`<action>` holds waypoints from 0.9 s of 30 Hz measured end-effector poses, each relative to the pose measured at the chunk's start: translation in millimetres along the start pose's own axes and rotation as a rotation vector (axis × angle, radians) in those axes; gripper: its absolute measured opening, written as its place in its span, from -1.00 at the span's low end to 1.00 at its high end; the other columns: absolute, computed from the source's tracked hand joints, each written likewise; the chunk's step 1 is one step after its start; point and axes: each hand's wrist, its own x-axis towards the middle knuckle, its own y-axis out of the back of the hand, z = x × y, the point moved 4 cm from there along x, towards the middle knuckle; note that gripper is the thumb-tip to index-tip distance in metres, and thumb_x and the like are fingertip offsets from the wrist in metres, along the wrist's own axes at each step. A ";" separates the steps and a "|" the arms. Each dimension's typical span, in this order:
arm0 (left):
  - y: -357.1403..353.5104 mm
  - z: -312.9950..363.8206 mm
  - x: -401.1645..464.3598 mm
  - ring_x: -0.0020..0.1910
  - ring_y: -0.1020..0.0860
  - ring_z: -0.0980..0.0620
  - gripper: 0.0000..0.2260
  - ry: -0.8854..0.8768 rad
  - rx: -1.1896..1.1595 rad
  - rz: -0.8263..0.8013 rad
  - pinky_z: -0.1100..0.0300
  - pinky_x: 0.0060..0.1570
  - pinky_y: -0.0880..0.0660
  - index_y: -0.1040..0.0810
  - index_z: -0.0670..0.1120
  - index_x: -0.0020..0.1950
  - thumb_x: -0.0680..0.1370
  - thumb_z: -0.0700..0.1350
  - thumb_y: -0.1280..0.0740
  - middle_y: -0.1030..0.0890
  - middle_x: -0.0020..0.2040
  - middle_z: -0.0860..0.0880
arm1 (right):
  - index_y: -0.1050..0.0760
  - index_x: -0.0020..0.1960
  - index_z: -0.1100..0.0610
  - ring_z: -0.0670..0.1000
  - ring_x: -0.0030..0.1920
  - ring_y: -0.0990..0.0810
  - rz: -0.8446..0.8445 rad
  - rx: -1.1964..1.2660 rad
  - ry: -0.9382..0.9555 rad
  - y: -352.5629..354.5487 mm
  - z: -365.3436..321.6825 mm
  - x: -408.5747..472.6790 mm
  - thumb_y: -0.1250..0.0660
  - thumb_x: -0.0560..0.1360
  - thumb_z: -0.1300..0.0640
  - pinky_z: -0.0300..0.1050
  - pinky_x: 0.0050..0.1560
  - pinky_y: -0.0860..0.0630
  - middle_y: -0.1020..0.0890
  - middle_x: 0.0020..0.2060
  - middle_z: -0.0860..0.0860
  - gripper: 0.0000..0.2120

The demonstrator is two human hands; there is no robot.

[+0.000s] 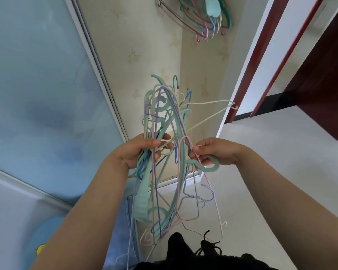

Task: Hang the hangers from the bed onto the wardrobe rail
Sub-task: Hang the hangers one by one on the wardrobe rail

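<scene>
Wallpapered wardrobe corner | left hand (139, 152) grips hanger bundle (164, 137) | right hand (213, 152) seemingly pinches one

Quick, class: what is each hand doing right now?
Left hand: grips the hanger bundle.
Right hand: pinches the green hanger's hook.

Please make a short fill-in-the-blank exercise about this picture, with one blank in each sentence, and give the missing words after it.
1. The left hand grips a tangled bundle of ____.
2. The right hand pinches the hook of a ____ hanger.
3. More hangers already hang at the ____ of the picture.

Missing words: hangers; green; top
</scene>
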 end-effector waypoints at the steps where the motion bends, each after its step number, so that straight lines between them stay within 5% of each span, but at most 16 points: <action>1: 0.7 0.9 -1.2 -0.46 -0.55 0.05 -0.27 -0.004 0.007 0.005 0.24 -0.41 -0.56 -0.46 -0.27 0.19 0.15 -0.02 -0.66 -0.65 -0.04 -0.18 | -0.62 -0.10 0.24 0.09 -0.22 -0.62 0.027 -0.021 0.012 2.0 2.4 -1.0 -0.30 0.43 0.04 -0.09 -0.03 -0.56 -0.62 -0.19 0.20 -0.73; 6: 5.7 0.2 -7.4 -0.45 -0.55 0.05 -0.30 -0.023 -0.017 0.009 0.23 -0.39 -0.58 -0.46 -0.26 0.19 0.17 -0.03 -0.65 -0.64 -0.03 -0.17 | -0.61 -0.12 0.28 0.18 -0.15 -0.56 0.098 0.010 0.037 7.2 17.4 -0.7 -0.31 0.41 -0.05 0.07 0.10 -0.56 -0.59 -0.17 0.24 -0.62; 12: 4.8 -2.4 -12.3 -0.44 -0.54 0.04 -0.45 -0.043 -0.070 -0.084 0.24 -0.38 -0.56 -0.60 -0.21 0.15 0.24 -0.05 -0.63 -0.62 -0.01 -0.19 | -0.62 0.05 0.28 0.04 -0.15 -0.54 -0.264 0.485 0.050 -0.1 40.4 -2.7 -0.52 0.34 -0.07 -0.12 -0.13 -0.58 -0.57 -0.13 0.14 -0.53; 17: 1.2 0.8 -14.2 -0.41 -0.55 0.05 -0.50 -0.073 -0.127 -0.166 0.25 -0.34 -0.58 -0.59 -0.22 0.18 0.31 -0.08 -0.59 -0.60 0.02 -0.18 | -0.53 0.16 0.30 -0.05 -0.15 -0.46 -0.498 0.642 0.199 -12.8 30.2 -1.8 -0.25 0.58 0.02 -0.30 -0.21 -0.44 -0.54 -0.09 0.08 -0.65; 27: -12.5 4.7 -7.8 -0.29 -0.59 0.00 -0.49 -0.148 -0.314 -0.419 0.19 -0.15 -0.60 -0.33 -0.32 0.37 0.50 -0.19 -0.41 -0.50 0.11 -0.25 | -0.43 0.27 0.32 -0.09 -0.15 -0.44 -0.524 0.785 0.304 -6.4 21.3 -19.4 -0.15 0.63 0.05 -0.37 -0.34 -0.41 -0.51 -0.05 0.10 -0.62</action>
